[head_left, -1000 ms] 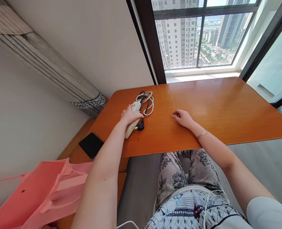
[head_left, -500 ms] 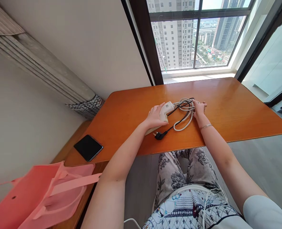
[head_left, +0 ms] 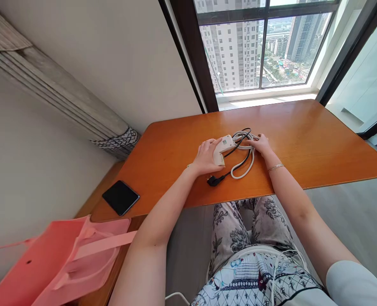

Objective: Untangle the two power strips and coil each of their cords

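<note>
My left hand (head_left: 207, 156) is closed around a white power strip (head_left: 226, 143) lying on the orange-brown wooden table (head_left: 172, 157); my palm covers much of the strip. Looped cable, white and black, lies at its right end. My right hand (head_left: 261, 144) grips the coiled white cable (head_left: 248, 169) at its right side, with the fingertips partly hidden among the loops. A black plug (head_left: 214, 180) on a black cord rests near the table's front edge, just below my left hand.
A dark tablet or phone (head_left: 121, 197) lies at the table's left corner. Beside it at lower left stands a pink bag (head_left: 64, 255) with a strap. A window (head_left: 261, 51) is behind the table, and a tied curtain (head_left: 115, 138) hangs at the left.
My right hand has shifted slightly left and drawn the cable loops closer to the power strip. My left hand stays on the strip, and the plug has barely moved.
</note>
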Demonstrator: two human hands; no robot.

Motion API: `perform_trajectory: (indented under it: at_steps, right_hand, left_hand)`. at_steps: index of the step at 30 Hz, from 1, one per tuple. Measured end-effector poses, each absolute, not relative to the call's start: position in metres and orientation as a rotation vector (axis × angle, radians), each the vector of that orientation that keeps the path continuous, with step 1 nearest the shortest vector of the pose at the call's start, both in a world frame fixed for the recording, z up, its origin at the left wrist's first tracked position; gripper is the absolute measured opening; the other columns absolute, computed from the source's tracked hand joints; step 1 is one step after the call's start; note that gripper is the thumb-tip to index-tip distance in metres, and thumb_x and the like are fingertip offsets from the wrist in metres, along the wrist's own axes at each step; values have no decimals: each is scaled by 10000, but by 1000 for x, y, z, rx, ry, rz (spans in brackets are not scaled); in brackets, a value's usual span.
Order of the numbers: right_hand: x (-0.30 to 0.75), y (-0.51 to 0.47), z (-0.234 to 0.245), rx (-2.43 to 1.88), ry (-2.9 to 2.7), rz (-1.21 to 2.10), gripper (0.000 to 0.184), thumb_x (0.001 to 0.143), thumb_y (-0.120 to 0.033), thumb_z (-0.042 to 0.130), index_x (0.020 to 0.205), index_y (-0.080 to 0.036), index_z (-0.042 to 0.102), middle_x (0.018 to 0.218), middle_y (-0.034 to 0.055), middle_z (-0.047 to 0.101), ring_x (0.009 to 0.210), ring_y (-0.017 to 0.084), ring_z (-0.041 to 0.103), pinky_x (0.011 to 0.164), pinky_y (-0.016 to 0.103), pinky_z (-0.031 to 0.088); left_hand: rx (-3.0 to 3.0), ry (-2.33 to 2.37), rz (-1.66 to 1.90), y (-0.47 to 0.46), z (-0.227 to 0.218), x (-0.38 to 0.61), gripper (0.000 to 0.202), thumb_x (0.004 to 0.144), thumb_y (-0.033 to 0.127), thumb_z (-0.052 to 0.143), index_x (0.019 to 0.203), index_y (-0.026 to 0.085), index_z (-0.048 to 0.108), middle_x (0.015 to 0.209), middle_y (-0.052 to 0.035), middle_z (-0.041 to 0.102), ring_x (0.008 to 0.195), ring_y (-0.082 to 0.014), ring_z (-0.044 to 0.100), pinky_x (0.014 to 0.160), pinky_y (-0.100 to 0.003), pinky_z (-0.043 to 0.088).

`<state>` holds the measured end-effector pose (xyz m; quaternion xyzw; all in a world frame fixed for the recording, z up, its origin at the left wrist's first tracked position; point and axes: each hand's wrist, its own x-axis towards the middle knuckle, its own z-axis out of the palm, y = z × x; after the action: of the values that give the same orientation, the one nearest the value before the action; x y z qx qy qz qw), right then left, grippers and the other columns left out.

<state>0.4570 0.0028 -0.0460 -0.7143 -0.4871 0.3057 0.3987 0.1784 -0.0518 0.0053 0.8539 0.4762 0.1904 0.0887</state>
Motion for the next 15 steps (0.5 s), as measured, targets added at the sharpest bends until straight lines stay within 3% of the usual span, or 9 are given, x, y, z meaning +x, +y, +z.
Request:
perform_trajectory:
  at_steps: [5,10,15]
  right_hand:
    - [452,-6,-32,-1966,-1309,748,625,682,-255,765,1266,-92,613,1386,246,530,1134,301,643,1049,409,506]
    - [456,-1,-36,-1738,-1168,648,521,652,-173,722,1162,-150,619,1273,164,595,1169,283,607,1119,469,476]
    - [458,15,-45,-1179,-795,795,515,653,-189,712,1144,-192,555,1066,53,623,955,196,673,890,395,612]
  left_hand:
    - [2514,1410,622,-54,8,175,1066,619,392,831,1565,276,355,1471,-128,433,1371,-366,427,1204,-530,346]
    - [2462,1445,616,-50,8,169,1066,632,405,825,1574,288,341,1494,-122,416,1410,-366,403,1226,-532,324]
    - [2431,1542,542,-37,1,167,1097,608,443,831,1576,250,353,1489,-141,431,1406,-387,410,1221,-544,337]
